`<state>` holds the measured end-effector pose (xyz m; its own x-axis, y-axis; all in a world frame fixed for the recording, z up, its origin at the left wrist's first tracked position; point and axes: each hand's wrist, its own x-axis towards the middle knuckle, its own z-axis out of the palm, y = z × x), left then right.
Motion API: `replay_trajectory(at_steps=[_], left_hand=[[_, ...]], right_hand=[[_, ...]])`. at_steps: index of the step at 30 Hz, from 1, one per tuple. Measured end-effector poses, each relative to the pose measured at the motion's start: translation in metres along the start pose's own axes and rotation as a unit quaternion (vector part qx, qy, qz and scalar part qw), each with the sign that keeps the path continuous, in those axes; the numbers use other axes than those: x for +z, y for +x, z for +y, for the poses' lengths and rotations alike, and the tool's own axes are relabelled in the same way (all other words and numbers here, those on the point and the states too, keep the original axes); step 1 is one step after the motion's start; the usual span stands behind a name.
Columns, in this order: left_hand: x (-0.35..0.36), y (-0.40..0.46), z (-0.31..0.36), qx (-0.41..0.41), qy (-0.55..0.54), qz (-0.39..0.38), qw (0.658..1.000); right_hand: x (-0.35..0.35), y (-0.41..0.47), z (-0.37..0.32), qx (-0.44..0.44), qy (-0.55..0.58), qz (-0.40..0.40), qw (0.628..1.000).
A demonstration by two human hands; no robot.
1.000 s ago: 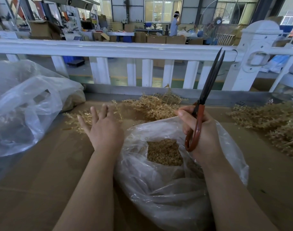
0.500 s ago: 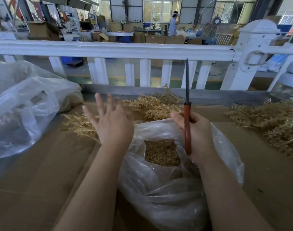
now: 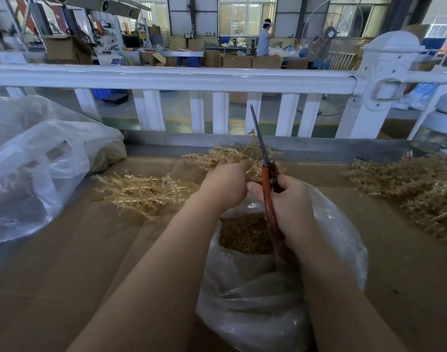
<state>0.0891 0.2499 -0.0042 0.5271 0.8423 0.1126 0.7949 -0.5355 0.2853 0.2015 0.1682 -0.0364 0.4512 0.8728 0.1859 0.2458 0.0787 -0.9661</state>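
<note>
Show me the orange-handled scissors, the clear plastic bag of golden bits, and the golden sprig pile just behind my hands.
Orange-handled scissors (image 3: 267,191): head view, orange handle.
Clear plastic bag (image 3: 340,240): head view, right wall.
Golden sprig pile (image 3: 222,154): head view, its left half.

Your right hand (image 3: 291,207) grips the orange-handled scissors (image 3: 267,189), blades upright above your fingers (image 3: 255,189). Your left hand (image 3: 225,184) pushes its fingers into the gold sprigs (image 3: 227,153), just beside the blades.
</note>
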Motion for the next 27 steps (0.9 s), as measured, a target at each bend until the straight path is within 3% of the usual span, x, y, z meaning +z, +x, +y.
replay_trajectory(at_steps=[5, 11, 16, 19, 21, 23, 25, 27], left_hand=[[0.004, 0.001, 0.004, -0.066, 0.008, 0.041, 0.997], [0.006, 0.002, 0.009, -0.136, -0.043, -0.021, 0.99], [0.007, 0.004, 0.004, -0.137, -0.09, 0.043, 0.985], [0.009, 0.003, -0.001, -0.161, -0.264, 0.092, 0.947], [0.005, 0.003, -0.003, -0.184, -0.406, 0.12, 0.887], [-0.002, 0.004, -0.005, -0.198, -0.477, 0.15, 0.843], [-0.006, 0.004, -0.009, -0.197, -0.486, 0.182, 0.831], [-0.007, 0.002, -0.012, -0.194, -0.458, 0.199, 0.844]], right_hand=[[0.0, 0.002, 0.004, -0.009, -0.022, 0.01, 1.0], [0.001, 0.003, 0.005, -0.019, -0.042, 0.001, 0.999], [0.002, 0.003, 0.007, -0.015, -0.047, 0.014, 0.999], [0.002, 0.003, 0.006, -0.011, -0.046, 0.021, 0.999], [0.002, 0.002, 0.006, -0.01, -0.05, 0.024, 0.998], [0.002, 0.001, 0.004, -0.016, -0.067, 0.03, 0.997], [0.004, 0.0, 0.003, -0.033, -0.095, 0.036, 0.994], [0.005, -0.001, 0.003, -0.048, -0.129, 0.037, 0.99]])
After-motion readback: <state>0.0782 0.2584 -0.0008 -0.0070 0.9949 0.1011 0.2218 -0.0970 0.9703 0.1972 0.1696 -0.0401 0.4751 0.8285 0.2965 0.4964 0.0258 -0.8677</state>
